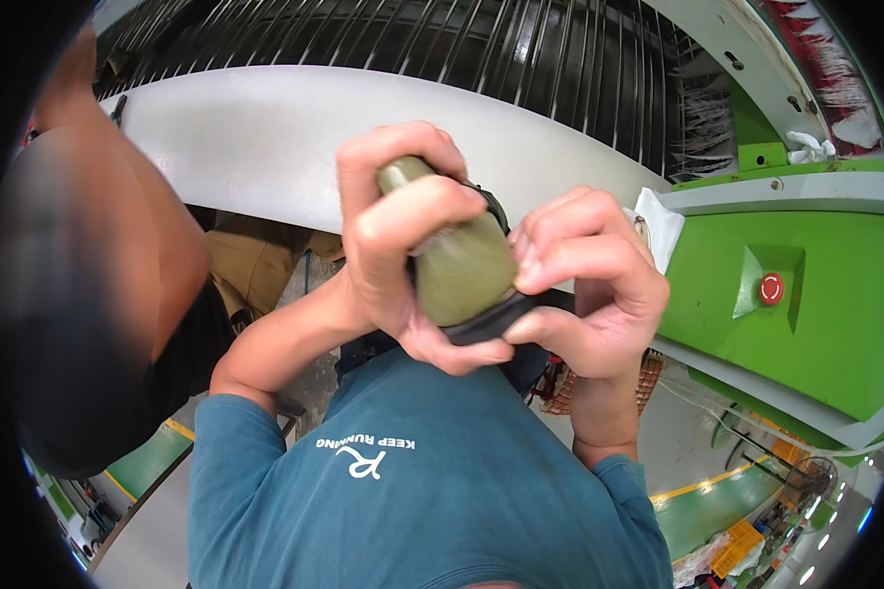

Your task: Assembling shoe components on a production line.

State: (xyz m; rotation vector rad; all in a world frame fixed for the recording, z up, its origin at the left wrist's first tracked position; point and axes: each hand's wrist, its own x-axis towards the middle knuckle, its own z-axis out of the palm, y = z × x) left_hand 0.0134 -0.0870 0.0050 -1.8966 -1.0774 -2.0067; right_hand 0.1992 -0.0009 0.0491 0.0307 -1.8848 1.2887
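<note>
My left hand [403,245] is wrapped around a rounded olive-green object [465,270] with a black edge [496,319]. One finger crosses over its surface, and a narrower olive end shows between the fingers. My right hand [594,285] pinches the object's black edge between thumb and fingers at its lower right. Both hands hold it up in front of my chest, above the near side of a pale work surface [295,108]. Motion smears the object slightly, and its exact kind cannot be made out.
Beyond the surface runs a row of dark metal rods [521,49]. At right stands a green machine housing [805,344] with a red push button [771,289] and a white cloth [661,228]. Close on my left is another person's bare arm [138,216].
</note>
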